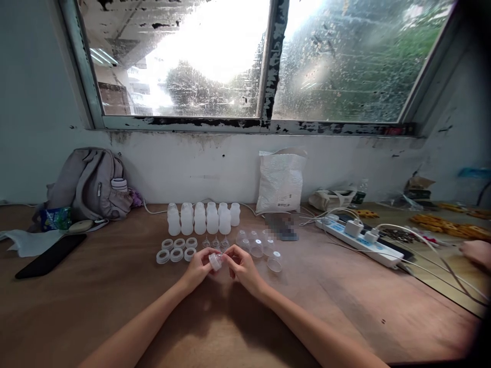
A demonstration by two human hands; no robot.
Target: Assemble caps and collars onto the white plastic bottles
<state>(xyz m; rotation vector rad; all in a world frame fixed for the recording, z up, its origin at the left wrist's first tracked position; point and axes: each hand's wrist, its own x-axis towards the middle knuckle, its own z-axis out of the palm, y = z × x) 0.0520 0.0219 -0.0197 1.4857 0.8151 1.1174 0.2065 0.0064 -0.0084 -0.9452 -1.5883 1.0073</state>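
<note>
My left hand is closed around a whitish screw ring, tilted on its side above the table. With its fingertips my right hand pinches a clear teat that sticks out of the ring; the fingers partly cover it. Just behind my hands stand several clear teats. Two rows of loose screw rings lie to the left. Farther back, several frosted baby bottles stand upright in a group. Clear domed caps are set to the right of my right hand.
A grey backpack and a black phone-like slab lie at left. Against the wall leans a white padded bag. A power strip with cables crosses the right side. Another person's hand rests at far right, near yellow pieces.
</note>
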